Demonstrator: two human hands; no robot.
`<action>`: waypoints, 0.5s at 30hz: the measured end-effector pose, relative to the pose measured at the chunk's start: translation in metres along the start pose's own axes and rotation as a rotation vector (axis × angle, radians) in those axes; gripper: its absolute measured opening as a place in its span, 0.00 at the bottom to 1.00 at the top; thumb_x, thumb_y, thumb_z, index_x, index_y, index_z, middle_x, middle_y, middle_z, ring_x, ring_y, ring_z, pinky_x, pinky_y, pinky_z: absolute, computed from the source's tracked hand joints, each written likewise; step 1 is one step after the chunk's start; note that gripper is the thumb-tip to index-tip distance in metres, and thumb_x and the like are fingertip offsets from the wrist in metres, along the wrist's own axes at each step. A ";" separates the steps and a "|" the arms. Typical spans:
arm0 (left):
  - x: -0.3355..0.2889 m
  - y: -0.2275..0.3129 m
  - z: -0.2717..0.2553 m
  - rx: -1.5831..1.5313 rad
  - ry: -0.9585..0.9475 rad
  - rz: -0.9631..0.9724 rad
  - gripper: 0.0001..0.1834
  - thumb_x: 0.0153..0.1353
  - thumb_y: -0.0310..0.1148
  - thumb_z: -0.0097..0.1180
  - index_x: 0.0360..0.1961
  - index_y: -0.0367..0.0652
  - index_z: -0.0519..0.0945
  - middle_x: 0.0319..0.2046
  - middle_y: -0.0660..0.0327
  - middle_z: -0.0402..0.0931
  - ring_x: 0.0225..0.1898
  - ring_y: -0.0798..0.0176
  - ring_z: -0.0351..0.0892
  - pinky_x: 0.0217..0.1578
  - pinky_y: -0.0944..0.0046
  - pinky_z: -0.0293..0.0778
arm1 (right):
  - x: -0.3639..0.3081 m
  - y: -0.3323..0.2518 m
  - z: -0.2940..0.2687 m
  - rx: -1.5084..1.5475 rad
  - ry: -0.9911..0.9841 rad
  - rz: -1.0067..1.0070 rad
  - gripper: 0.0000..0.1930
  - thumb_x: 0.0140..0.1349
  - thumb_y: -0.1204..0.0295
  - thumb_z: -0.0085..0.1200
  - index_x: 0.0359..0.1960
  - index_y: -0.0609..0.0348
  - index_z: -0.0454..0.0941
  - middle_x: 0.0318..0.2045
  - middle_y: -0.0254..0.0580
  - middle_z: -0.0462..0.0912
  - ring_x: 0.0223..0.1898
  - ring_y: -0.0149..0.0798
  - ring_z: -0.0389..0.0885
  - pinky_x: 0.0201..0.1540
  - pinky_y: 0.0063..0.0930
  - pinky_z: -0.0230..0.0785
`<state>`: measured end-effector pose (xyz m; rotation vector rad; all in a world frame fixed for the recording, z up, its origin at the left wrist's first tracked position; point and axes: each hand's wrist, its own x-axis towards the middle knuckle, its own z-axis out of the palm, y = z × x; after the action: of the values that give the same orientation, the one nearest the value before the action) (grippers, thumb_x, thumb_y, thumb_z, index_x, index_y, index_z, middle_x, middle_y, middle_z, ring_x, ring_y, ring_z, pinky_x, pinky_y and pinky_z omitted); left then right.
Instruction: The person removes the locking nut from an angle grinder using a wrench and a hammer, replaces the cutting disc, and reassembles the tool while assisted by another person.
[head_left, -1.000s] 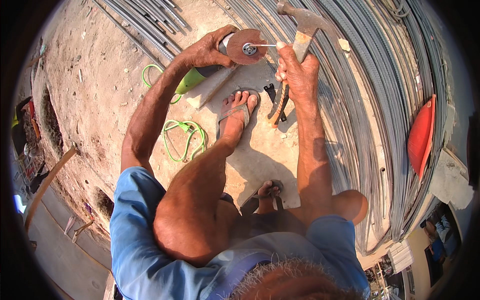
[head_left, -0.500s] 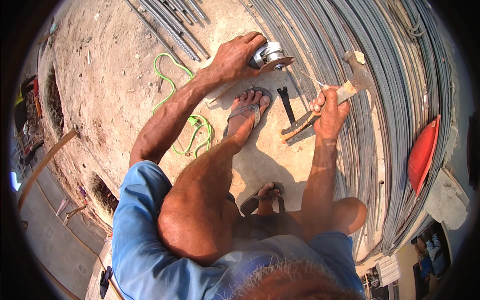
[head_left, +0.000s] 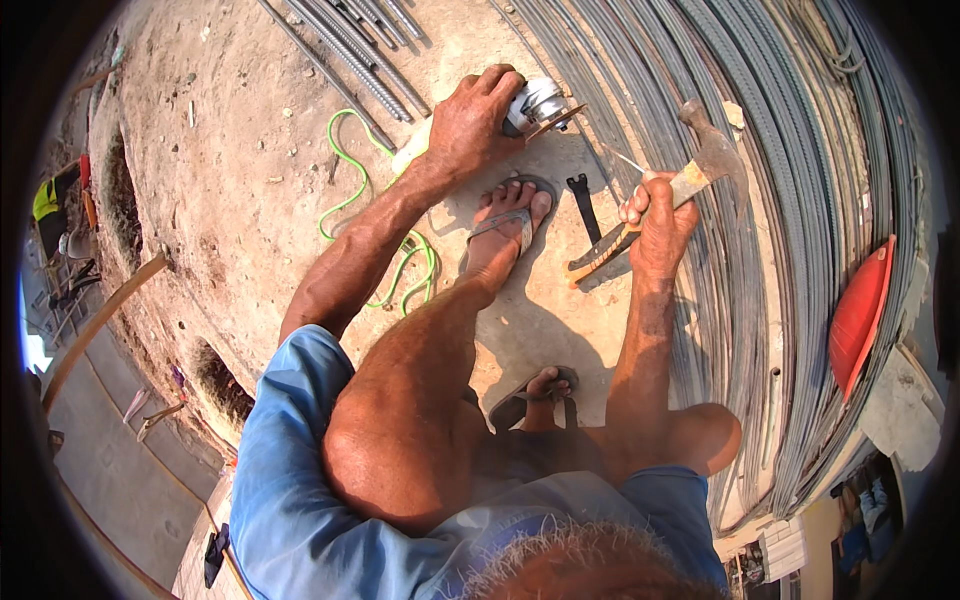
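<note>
My left hand is wrapped round an angle grinder above the dirt. Its brown disc is tilted and points rightward. In my right hand is a claw hammer, gripped near its head, with the orange and black handle slanting down toward the ground. A thin, pale pointed piece sticks out by the right thumb; its kind is too small to tell. On the ground between the hands lies a slim black tool with a notched end, partly behind the hammer handle.
Long steel rebars lie bundled along the right, with a red rounded object on them. Shorter rebars lie at the far left. A bright green cord loops beside my left forearm. My sandalled foot stands below the grinder.
The grinder has turned in my left hand's grip, so its disc now shows more edge-on and steeper. My right hand still holds the hammer in nearly the same place. The view has shifted slightly.
</note>
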<state>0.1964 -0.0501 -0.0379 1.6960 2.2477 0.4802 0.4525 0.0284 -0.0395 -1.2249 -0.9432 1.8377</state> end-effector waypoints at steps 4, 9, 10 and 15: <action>-0.001 -0.003 0.003 0.015 -0.008 0.008 0.36 0.46 0.39 0.76 0.57 0.50 0.73 0.60 0.60 0.71 0.58 0.47 0.75 0.52 0.50 0.81 | 0.000 -0.001 0.006 0.010 0.019 -0.018 0.04 0.66 0.76 0.52 0.34 0.63 0.76 0.20 0.32 0.72 0.17 0.26 0.68 0.20 0.26 0.65; 0.002 -0.006 -0.003 -0.047 -0.081 0.025 0.38 0.47 0.37 0.74 0.60 0.44 0.71 0.62 0.54 0.69 0.61 0.44 0.72 0.58 0.48 0.77 | 0.005 0.002 -0.001 0.008 -0.015 -0.009 0.04 0.68 0.73 0.55 0.36 0.59 0.75 0.21 0.31 0.71 0.18 0.26 0.69 0.22 0.31 0.67; 0.003 -0.009 -0.005 -0.065 -0.097 0.036 0.39 0.47 0.37 0.73 0.61 0.43 0.71 0.62 0.52 0.68 0.61 0.43 0.72 0.59 0.47 0.75 | 0.005 0.003 -0.002 0.006 -0.026 -0.013 0.05 0.69 0.72 0.56 0.36 0.58 0.75 0.21 0.30 0.71 0.19 0.27 0.69 0.23 0.33 0.68; 0.003 -0.024 -0.004 -0.151 -0.108 0.132 0.41 0.47 0.37 0.71 0.64 0.41 0.70 0.62 0.50 0.68 0.60 0.41 0.71 0.60 0.46 0.73 | 0.002 0.003 -0.003 0.041 -0.008 0.040 0.03 0.69 0.72 0.55 0.38 0.57 0.75 0.22 0.31 0.72 0.20 0.27 0.70 0.24 0.32 0.68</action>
<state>0.1730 -0.0541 -0.0445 1.7551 1.9818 0.5589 0.4542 0.0295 -0.0443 -1.2203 -0.8875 1.8854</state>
